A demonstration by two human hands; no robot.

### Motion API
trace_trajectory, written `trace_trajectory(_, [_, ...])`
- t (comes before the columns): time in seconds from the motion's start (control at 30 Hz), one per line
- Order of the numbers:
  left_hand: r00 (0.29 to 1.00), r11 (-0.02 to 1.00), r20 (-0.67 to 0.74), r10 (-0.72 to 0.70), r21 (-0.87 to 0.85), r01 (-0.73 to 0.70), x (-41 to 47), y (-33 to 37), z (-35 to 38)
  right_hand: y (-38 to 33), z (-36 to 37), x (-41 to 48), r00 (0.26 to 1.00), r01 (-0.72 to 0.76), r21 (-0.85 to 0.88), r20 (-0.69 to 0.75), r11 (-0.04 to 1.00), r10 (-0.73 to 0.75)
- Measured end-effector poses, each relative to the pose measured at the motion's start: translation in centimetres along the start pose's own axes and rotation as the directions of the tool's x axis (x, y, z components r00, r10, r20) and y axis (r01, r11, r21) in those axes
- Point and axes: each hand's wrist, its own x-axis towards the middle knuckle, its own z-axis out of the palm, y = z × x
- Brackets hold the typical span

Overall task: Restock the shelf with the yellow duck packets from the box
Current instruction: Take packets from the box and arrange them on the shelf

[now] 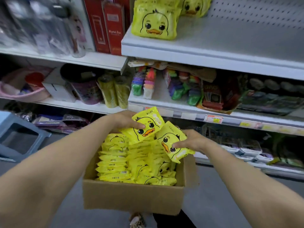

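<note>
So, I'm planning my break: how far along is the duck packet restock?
Early. Done: a few shelved packets stand at the left end of the upper shelf. In hand: the left hand grips one packet, the right hand a second packet, above the box. Left: the box is almost full and most of that shelf is bare.

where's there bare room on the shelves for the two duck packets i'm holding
Free: the upper white shelf, from right of the standing duck packets to the frame's edge, back to the perforated panel. Crowded: the shelf below, packed with colourful toys, and the left shelf with red boxes.
</note>
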Motion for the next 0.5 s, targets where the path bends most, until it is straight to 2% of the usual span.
trace_trajectory(0.07, [0.998,0.995,-0.031,0.05,0.091,-0.047,-0.9,3.7,-1.5,-2.1,-2.7,-1.3,0.998,0.044,-0.021,-0.051,0.999,-0.045])
trace_trajectory(0.2, [0.99,0.981,-0.044,0.133,0.15,-0.125,-2.5,11.0,-4.3,-6.6,-8.4,-3.5,0.983,0.121,-0.113,-0.127,0.986,-0.136])
trace_trajectory(0.37, [0.972,0.947,-0.098,0.211,0.266,-0.179,-4.2,18.9,-7.4,-12.4,-14.2,-6.7,0.964,0.204,-0.19,-0.13,0.96,-0.231])
trace_trajectory(0.5, [0.946,0.918,-0.105,0.305,0.297,-0.263,-4.5,24.1,-9.9,-14.7,-18.0,-8.0,0.941,0.247,-0.183,-0.189,0.951,-0.281])
